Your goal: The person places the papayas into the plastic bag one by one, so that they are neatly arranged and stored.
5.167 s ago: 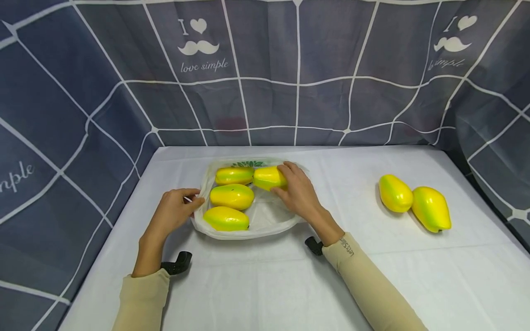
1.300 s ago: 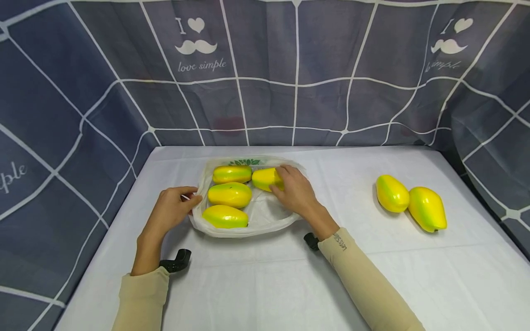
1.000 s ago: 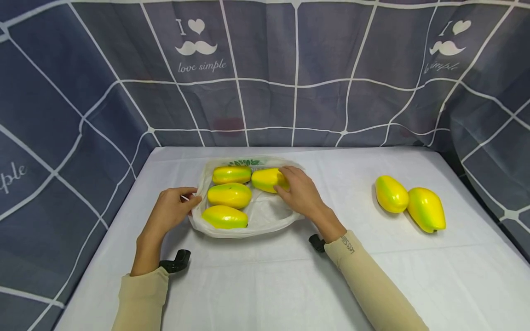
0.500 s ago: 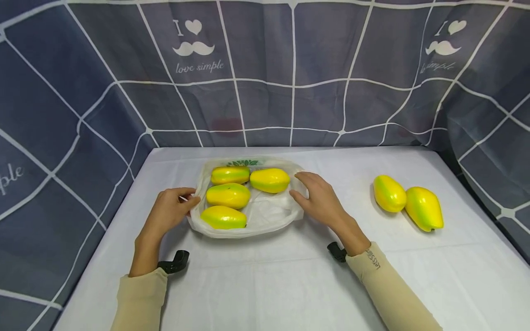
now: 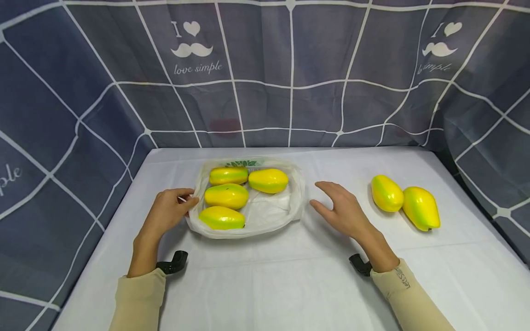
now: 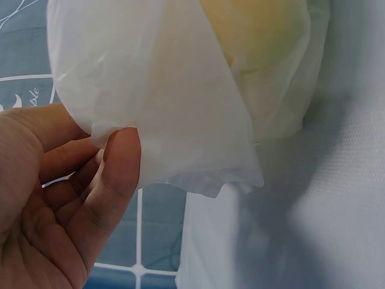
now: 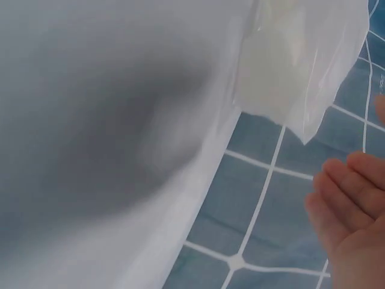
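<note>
A translucent white plastic bag (image 5: 269, 214) lies spread with its mouth up, a green leaf print at its back edge. Several yellow-green papayas sit inside: three stacked along the left and one papaya (image 5: 268, 180) at the back right. My left hand (image 5: 169, 209) pinches the bag's left rim between thumb and fingers; the left wrist view shows the plastic (image 6: 156, 120) held at the thumb tip. My right hand (image 5: 341, 209) hovers right of the bag, thumb and fingers apart, holding nothing. In the right wrist view its fingers (image 7: 355, 186) are extended below the bag's edge.
Two more papayas touch each other on the white tablecloth at the right, the nearer one (image 5: 421, 208) beside the farther one (image 5: 387, 193). A dark grey curtain (image 5: 265, 105) with white grid lines closes off the back and both sides.
My right hand has let go of the back-right papaya in the bag and moved right, out past the bag's rim. My left hand keeps its pinch on the rim.
</note>
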`<move>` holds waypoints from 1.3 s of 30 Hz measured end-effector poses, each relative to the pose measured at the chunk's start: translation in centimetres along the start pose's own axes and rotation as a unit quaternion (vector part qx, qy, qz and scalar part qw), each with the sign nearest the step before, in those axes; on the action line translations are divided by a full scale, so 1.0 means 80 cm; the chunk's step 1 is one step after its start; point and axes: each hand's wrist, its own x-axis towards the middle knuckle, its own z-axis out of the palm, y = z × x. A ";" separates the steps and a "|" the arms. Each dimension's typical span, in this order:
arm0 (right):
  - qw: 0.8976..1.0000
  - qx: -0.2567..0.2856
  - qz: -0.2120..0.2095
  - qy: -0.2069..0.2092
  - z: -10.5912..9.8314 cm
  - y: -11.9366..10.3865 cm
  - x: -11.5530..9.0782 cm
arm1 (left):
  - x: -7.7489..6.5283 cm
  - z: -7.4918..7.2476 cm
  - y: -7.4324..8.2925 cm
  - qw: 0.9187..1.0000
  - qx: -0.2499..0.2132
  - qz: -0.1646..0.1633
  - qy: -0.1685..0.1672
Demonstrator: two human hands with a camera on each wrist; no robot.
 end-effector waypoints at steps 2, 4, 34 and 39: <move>1.000 -0.003 0.002 0.008 -0.005 0.003 -0.007 | 0.000 0.000 0.000 1.000 0.001 0.001 0.000; 1.000 -0.007 0.006 0.014 -0.010 0.008 -0.014 | 0.000 0.000 0.000 1.000 0.000 0.001 0.001; 0.982 -0.065 0.168 0.056 -0.095 0.105 -0.075 | -0.002 0.003 -0.002 1.000 -0.005 -0.003 0.000; 0.972 -0.075 0.217 0.059 -0.097 0.113 -0.071 | -0.001 0.004 -0.003 1.000 -0.005 -0.002 0.003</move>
